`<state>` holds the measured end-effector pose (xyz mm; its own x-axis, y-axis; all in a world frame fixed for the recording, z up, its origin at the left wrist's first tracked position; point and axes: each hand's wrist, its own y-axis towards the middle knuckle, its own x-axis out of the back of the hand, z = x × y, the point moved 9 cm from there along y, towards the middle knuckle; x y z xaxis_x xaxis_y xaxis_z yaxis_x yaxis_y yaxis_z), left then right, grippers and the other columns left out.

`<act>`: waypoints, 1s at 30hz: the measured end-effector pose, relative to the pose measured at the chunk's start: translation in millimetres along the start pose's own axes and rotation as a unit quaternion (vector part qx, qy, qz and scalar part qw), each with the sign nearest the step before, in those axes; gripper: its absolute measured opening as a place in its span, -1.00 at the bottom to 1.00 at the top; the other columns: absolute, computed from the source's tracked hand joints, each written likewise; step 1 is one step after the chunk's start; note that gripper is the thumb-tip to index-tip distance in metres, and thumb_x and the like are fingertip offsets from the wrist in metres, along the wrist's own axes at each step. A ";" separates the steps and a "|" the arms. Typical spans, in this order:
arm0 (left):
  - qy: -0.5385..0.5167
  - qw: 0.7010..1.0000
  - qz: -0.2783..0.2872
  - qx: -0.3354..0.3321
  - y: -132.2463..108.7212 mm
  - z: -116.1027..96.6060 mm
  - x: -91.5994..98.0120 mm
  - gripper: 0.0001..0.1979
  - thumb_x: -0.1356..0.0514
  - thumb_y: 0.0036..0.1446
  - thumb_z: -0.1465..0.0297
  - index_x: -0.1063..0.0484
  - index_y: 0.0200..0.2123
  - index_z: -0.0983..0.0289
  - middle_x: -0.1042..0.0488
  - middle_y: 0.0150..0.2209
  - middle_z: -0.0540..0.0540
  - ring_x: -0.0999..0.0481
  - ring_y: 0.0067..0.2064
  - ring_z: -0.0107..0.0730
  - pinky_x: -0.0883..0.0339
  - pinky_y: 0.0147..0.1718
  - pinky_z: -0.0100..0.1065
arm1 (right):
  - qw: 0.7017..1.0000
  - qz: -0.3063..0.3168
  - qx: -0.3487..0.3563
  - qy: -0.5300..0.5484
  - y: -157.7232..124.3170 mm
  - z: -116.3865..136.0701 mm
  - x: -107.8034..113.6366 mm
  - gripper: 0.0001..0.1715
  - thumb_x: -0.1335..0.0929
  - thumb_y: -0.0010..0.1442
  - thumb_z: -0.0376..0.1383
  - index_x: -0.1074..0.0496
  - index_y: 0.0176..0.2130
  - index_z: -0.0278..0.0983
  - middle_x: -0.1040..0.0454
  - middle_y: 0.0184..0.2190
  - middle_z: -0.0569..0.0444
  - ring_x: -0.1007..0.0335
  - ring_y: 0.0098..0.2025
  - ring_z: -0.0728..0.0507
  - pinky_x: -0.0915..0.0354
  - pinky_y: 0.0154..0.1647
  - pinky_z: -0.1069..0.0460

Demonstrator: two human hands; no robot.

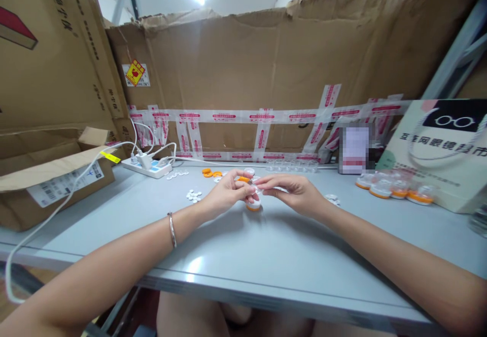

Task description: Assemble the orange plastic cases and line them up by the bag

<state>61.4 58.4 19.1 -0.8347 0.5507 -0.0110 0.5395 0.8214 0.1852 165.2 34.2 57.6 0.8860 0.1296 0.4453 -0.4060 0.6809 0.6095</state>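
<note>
My left hand [228, 192] and my right hand [294, 193] meet over the middle of the grey table [243, 256]. Both are closed in a pinch around a small round case with an orange base and a white lid [253, 204], which rests on or just above the tabletop. The right fingers also pinch something small and clear at the case's top; I cannot make it out. A silver bangle [172, 229] sits on my left wrist.
Small white discs [194, 195] and orange rings [210, 173] lie beyond my hands. Finished orange-and-white cases [395, 190] are grouped at the right by a paper bag [445, 149]. A power strip [146, 166] with cables and a cardboard box [53, 179] stand left; a taped cardboard wall [266, 88] runs behind.
</note>
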 end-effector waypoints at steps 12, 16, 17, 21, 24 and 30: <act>0.004 1.000 0.015 -0.004 0.5 0.3 -1.3 -0.52 -0.26 -0.10 0.27 -0.18 -0.15 0.34 -0.45 -0.53 0.00 -0.41 -0.50 -0.56 -0.25 -0.40 -0.43 | 0.989 0.026 0.089 -0.113 -3.8 16.5 -3.6 -0.80 -0.29 0.08 -0.31 -0.50 -0.31 -0.14 -0.52 -0.21 0.08 -0.45 -0.15 -0.11 -0.37 -0.12 -0.04; 0.002 1.000 0.021 0.001 -0.6 -1.4 -3.0 -0.52 -0.27 -0.10 0.28 -0.18 -0.15 0.34 -0.44 -0.54 -0.01 -0.40 -0.50 -0.57 -0.24 -0.41 -0.43 | 0.981 0.040 0.118 -0.150 -4.1 23.8 -8.1 -0.80 -0.28 0.09 -0.32 -0.48 -0.31 -0.13 -0.52 -0.21 0.10 -0.46 -0.18 -0.10 -0.39 -0.16 -0.02; 0.001 1.000 0.022 0.001 -0.8 -1.7 -3.2 -0.53 -0.27 -0.09 0.29 -0.18 -0.15 0.34 -0.44 -0.53 -0.01 -0.39 -0.50 -0.57 -0.24 -0.41 -0.43 | 0.979 0.039 0.121 -0.160 -4.1 24.4 -8.5 -0.80 -0.28 0.10 -0.32 -0.48 -0.31 -0.13 -0.52 -0.22 0.10 -0.46 -0.19 -0.09 -0.40 -0.17 -0.01; -0.003 1.000 0.027 -0.002 -0.4 -0.5 -2.5 -0.54 -0.26 -0.09 0.28 -0.18 -0.15 0.33 -0.43 -0.53 -0.01 -0.40 -0.49 -0.57 -0.24 -0.40 -0.42 | 0.970 0.038 0.147 -0.190 -5.7 26.6 -11.0 -0.78 -0.26 0.12 -0.34 -0.48 -0.30 -0.14 -0.52 -0.22 0.07 -0.46 -0.20 -0.08 -0.40 -0.17 0.01; -0.005 0.999 0.035 -0.002 0.1 1.1 -2.7 -0.56 -0.26 -0.09 0.27 -0.19 -0.17 0.32 -0.43 -0.52 -0.01 -0.41 -0.48 -0.55 -0.25 -0.40 -0.41 | 0.961 0.042 0.170 -0.215 -8.1 27.1 -13.3 -0.76 -0.25 0.13 -0.35 -0.47 -0.25 -0.15 -0.51 -0.19 0.05 -0.45 -0.18 -0.08 -0.39 -0.16 0.01; -0.009 0.999 0.037 -0.009 -1.3 -3.4 -5.3 -0.56 -0.26 -0.09 0.26 -0.20 -0.18 0.32 -0.42 -0.54 -0.03 -0.41 -0.48 -0.55 -0.24 -0.39 -0.41 | 0.940 0.046 0.226 -0.250 -15.9 30.2 -16.0 -0.67 -0.23 0.14 -0.41 -0.42 -0.12 -0.17 -0.48 -0.12 0.03 -0.41 -0.11 -0.06 -0.37 -0.12 0.02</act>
<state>64.7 53.9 22.2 -0.7907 0.6121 -0.0146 0.5970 0.7760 0.2036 150.8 -0.5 60.6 0.6722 -0.2588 0.6936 -0.6296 0.2931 0.7195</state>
